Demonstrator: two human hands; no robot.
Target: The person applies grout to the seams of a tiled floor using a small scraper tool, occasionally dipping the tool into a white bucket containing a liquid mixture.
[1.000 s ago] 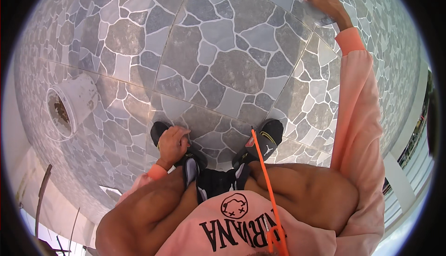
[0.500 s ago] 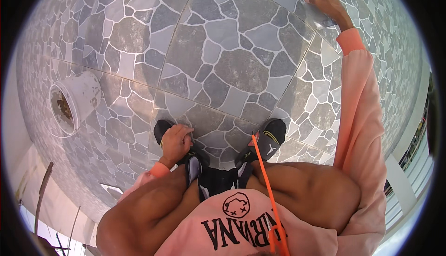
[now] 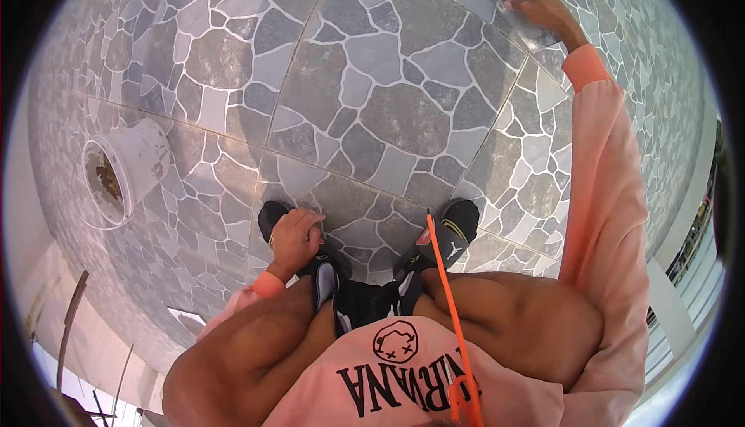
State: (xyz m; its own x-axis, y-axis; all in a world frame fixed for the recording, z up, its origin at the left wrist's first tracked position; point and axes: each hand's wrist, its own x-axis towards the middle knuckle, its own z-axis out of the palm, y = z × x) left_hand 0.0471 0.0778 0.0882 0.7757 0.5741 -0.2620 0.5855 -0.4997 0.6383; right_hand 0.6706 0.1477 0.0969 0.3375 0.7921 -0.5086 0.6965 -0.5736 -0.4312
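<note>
My right arm reaches far out to the right, and my right hand [image 3: 545,10] is closed around the handle of a flat metal finishing trowel [image 3: 537,38]. Its blade lies against the tiled floor [image 3: 403,121], close to a seam between large tiles. Most of the grip is covered by my fingers. My left hand [image 3: 292,241] hangs in front of my left shoe [image 3: 272,214], the index finger stretched out and the others loosely bent, with nothing in it. The floor has a grey stone pattern with pale lines.
On the left a white bucket [image 3: 143,155] lies tipped on its side, brownish residue inside. An orange cord [image 3: 446,287] hangs from my chest between my knees. My right shoe [image 3: 459,221] stands beside it. Pale low walls [image 3: 46,272] bend around the rim.
My right hand and the trowel have shifted very slightly, and the blade's angle differs a little. The orange cord's end has swung up and right. My left hand stays put.
</note>
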